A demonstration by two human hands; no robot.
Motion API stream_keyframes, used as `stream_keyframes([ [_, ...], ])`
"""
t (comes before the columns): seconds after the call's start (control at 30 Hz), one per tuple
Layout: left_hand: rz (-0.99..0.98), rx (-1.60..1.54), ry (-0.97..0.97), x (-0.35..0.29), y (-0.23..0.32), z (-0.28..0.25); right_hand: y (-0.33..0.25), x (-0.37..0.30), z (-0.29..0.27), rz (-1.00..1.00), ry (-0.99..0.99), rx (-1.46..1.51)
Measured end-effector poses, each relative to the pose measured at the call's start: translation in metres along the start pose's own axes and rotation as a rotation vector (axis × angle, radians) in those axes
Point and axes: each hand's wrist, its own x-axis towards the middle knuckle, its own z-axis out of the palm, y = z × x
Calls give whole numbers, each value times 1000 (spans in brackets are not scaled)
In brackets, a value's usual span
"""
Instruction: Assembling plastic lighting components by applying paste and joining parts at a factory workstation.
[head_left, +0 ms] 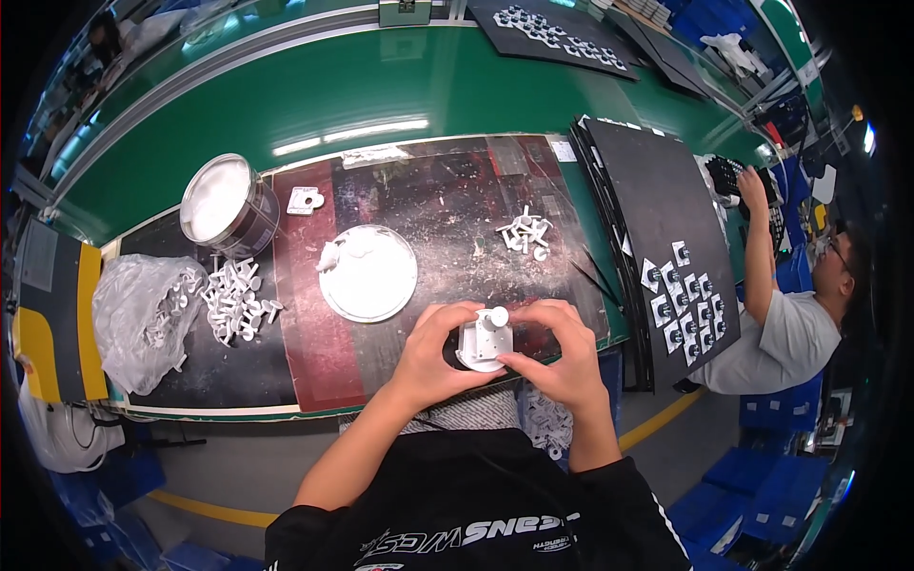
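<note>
Between my hands, at the table's near edge, is a white plastic part [484,344] with a flat plate and a round knob on top. My left hand [438,357] grips its left side, fingertips and thumb closed round it. On the other side my right hand [560,354] holds it too, the thumb pressed at its lower right. Ahead and to the left lies a round white lid [373,281] with a white lump on its left edge. A small pile of white pegs [526,233] sits ahead of my right hand.
To the left are an open tub [227,205] of white paste, loose white pegs [236,300] and a clear plastic bag [143,319]. A square white plate [305,200] lies near the tub. Stacked black boards [657,190] hold several small parts on the right, beside a co-worker [790,333].
</note>
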Motion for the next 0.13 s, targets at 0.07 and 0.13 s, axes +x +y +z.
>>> stream_keyframes([
  [0.07, -1, -7, -3, -1, -2, 0, 0, 0, 0, -18, -2, -7],
  [0.13, 72, 11, -37, 1, -4, -2, 0, 0, 0, -34, -3, -15],
])
